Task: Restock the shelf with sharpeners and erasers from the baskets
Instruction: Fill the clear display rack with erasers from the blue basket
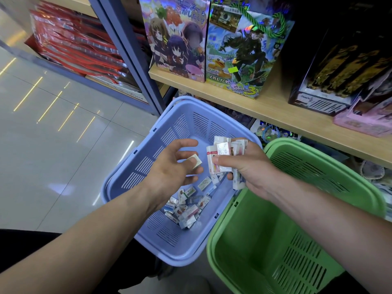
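While the right hand [250,166] clutches a bundle of erasers [222,152] mid-frame, the left hand [169,164] pinches a single eraser [195,161] just beside it (over the blue basket [146,149]); the shelf [275,107] lies upper right, nearer the right hand.

**Blue and Green Baskets Below a Bright Shelf**

The slotted basket [127,179] is periwinkle blue; the neighbouring basket [244,251] is leaf green. The loose erasers [187,205] are white, in sleeves printed blue, green and red. The bunch of erasers [223,152] is white with red and pink print; the single eraser [196,161] is plain white. The shelf board [273,107] is pale wood grain, its upright [129,54] slate blue. The anime gift bag [176,39] is mostly purple; the cartoon gift bag [244,60] is green and blue with a yellow duck and a green rope handle [275,26]. The large box [339,66] is black patterned with gold, the small box [364,122] pink. The stacked bags [74,43] are red, the floor tiles [53,145] glossy grey.
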